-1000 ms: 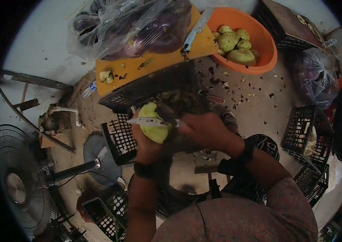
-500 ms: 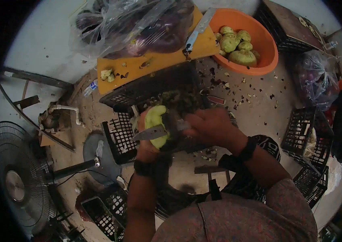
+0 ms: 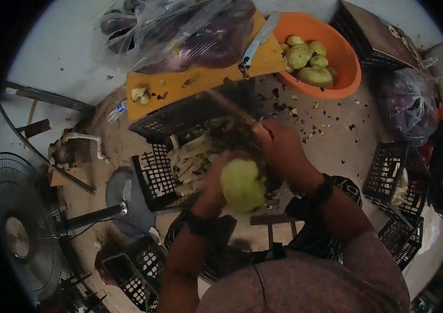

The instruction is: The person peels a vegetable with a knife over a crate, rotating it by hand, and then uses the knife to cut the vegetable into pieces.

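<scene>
We are finding the left hand (image 3: 215, 183) clamping its grip round a pale-green eggplant (image 3: 243, 185) near the black crate (image 3: 154, 177), presumably for catching waste; the right hand (image 3: 284, 149) is clasping a knife (image 3: 233, 108) (blade blurred) clear of it, apparently for safety.

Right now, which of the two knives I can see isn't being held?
The pale-blue-handled knife, lying on the yellow board beside the orange basin. The other knife, blurred, is gripped in the person's right hand.

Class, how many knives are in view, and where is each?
2: a resting knife on the yellow board, and a blurred knife in the right hand. Others may be hidden.
</scene>
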Tool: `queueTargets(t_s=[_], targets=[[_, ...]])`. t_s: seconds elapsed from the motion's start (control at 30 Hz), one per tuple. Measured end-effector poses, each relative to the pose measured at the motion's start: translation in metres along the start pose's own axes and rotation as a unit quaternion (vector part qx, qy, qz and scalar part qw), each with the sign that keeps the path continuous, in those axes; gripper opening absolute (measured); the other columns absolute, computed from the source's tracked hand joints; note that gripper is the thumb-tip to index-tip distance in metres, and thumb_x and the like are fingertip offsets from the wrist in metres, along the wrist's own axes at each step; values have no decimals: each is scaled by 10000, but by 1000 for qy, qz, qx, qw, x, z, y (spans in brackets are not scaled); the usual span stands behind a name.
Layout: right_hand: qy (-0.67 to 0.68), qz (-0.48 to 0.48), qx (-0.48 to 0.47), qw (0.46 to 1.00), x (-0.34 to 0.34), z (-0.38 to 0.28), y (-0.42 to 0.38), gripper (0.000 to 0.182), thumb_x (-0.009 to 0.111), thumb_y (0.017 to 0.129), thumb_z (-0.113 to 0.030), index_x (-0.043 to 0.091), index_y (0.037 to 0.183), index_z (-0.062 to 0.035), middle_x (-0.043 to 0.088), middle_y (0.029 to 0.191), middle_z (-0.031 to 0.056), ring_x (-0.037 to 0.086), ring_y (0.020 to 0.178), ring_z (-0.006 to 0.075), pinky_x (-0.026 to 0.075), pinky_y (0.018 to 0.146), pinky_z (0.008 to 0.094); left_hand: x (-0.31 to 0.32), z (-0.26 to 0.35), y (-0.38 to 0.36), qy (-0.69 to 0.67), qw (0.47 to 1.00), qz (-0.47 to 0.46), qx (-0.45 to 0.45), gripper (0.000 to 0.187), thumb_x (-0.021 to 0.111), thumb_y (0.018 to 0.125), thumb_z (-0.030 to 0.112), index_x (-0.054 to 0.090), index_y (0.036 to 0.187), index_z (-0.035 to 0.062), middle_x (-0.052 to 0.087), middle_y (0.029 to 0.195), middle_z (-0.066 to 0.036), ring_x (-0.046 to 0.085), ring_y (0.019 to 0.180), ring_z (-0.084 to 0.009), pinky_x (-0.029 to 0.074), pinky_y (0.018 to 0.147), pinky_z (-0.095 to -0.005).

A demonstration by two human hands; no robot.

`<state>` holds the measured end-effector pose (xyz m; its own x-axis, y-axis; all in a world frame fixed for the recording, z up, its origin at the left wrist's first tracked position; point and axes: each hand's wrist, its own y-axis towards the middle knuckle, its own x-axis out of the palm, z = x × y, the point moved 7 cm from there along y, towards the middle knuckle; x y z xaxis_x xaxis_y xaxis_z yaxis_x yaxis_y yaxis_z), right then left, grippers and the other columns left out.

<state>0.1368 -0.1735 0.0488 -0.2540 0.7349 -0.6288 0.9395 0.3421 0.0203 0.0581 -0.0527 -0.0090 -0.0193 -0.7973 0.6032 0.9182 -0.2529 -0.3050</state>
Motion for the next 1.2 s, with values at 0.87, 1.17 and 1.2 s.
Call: queueTargets(t_s=[0.87, 1.17, 1.2], targets=[[468, -87, 67, 877, 35, -1, -15, 689, 731, 739, -257, 390, 1287, -16, 655, 843, 73, 634, 778, 155, 508, 680, 317, -9, 50, 0, -14, 975, 114, 188, 429, 356, 942, 335, 431, 1248, 44, 517, 1202, -97, 513, 1106, -222, 390, 969, -350], [93, -143, 37, 985, 17, -16, -19, 554, 651, 784, -266, 458, 1236, -12, 619, 764, 147, 627, 705, 181, 473, 613, 312, -4, 19, 6, -226, 971, 77, 30, 564, 286, 932, 536, 455, 1239, 94, 558, 1164, -99, 547, 1071, -242, 452, 899, -405], [94, -145, 37, 984, 18, -16, -20, 554, 651, 784, -266, 458, 1236, -12, 619, 764, 147, 627, 705, 181, 473, 613, 312, -5, 20, 7, -262, 962, 76, 30, 568, 278, 928, 548, 477, 1216, 100, 564, 1153, -97, 554, 1059, -244, 463, 883, -413]])
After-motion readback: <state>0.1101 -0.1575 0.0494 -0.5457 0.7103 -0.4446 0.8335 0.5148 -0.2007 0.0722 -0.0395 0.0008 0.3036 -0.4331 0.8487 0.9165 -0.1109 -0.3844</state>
